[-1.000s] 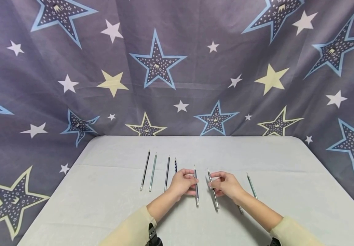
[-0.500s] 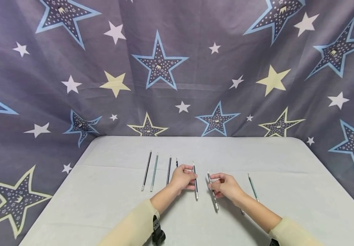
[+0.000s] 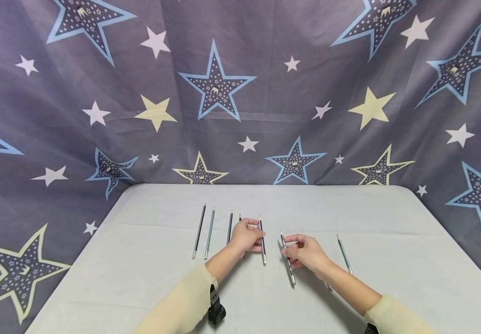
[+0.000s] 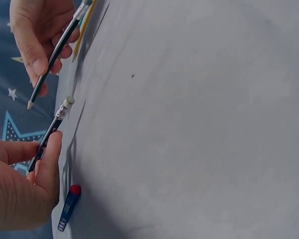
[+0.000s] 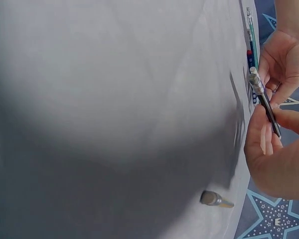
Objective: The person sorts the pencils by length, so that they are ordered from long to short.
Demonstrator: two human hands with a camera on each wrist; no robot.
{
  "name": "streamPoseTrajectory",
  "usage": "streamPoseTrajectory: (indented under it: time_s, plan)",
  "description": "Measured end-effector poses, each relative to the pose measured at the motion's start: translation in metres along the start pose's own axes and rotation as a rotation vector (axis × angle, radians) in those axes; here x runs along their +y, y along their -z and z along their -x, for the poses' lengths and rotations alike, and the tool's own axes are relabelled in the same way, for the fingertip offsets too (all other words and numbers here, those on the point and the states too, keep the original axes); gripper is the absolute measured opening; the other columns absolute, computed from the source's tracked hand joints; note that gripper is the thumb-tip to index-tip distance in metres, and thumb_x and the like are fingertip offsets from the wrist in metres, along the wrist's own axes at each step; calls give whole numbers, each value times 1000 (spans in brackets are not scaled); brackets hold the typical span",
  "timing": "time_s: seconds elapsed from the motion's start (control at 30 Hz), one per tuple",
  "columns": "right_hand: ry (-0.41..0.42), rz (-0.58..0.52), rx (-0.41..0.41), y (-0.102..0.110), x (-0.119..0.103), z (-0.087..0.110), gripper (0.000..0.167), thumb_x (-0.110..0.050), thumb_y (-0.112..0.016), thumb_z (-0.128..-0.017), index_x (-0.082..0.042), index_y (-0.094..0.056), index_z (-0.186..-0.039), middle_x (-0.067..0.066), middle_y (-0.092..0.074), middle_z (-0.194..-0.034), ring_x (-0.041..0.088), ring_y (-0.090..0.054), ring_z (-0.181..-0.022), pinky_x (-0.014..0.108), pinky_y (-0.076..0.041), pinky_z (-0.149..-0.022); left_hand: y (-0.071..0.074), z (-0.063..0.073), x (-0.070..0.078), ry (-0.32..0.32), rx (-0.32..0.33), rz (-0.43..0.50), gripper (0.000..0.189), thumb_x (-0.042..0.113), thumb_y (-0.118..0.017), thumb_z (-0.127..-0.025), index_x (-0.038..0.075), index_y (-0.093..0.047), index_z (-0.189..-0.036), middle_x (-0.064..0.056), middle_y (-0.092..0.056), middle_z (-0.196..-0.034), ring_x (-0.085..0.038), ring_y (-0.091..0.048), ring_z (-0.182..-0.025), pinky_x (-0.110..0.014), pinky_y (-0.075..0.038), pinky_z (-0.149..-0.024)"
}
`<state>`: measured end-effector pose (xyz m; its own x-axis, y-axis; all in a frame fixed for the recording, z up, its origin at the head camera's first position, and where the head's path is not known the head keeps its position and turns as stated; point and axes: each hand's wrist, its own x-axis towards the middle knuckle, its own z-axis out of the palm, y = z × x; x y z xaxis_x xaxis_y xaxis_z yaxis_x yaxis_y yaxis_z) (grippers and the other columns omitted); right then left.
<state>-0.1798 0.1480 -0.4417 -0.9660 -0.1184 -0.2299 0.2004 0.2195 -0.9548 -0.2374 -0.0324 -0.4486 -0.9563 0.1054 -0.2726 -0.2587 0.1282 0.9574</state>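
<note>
The left hand (image 3: pixel 246 237) and the dark pencil (image 3: pixel 263 253) it pinches have shifted slightly toward the far edge of the white table (image 3: pixel 98 278), while the right hand (image 3: pixel 306 253) stays nearly in place, its thumb and fingers gripping a silvery-dark pencil (image 3: pixel 290 272). Eight pencils show: these two, held apart; four left of the held pair, namely two black pencils (image 3: pixel 199 232), one teal pencil (image 3: pixel 209 234) and one mostly hidden pencil (image 3: pixel 240 216) behind the left hand; and two near the right forearm (image 3: pixel 351 287), a green pencil (image 3: pixel 343 253) and a partly covered pencil (image 3: pixel 329 287).
</note>
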Motion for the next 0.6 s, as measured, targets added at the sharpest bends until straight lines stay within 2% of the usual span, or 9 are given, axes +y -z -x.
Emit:
streamPoseTrajectory:
  time_s: [0.23,0.6]
  plan:
    - [12,4,-14,0,-1,1,44,-6,-66,-82,9,-51,-120,1,-56,-75,11,-54,-62,26,-57,-57,3,-6,3,-7,23,-31,39,-1,-64,-82,1,-52,-119,-9,-55,-88,-13,-54,-61,-29,-60,-55]
    - [11,13,-18,0,1,0,43,-6,-65,-82,9,-51,-120,1,-57,-76,12,-54,-62,27,-57,-57,8,-16,6,34,47,-82,44,0,-64,-81,6,-50,-123,-11,-59,-91,-13,-55,-61,-28,-60,-55]
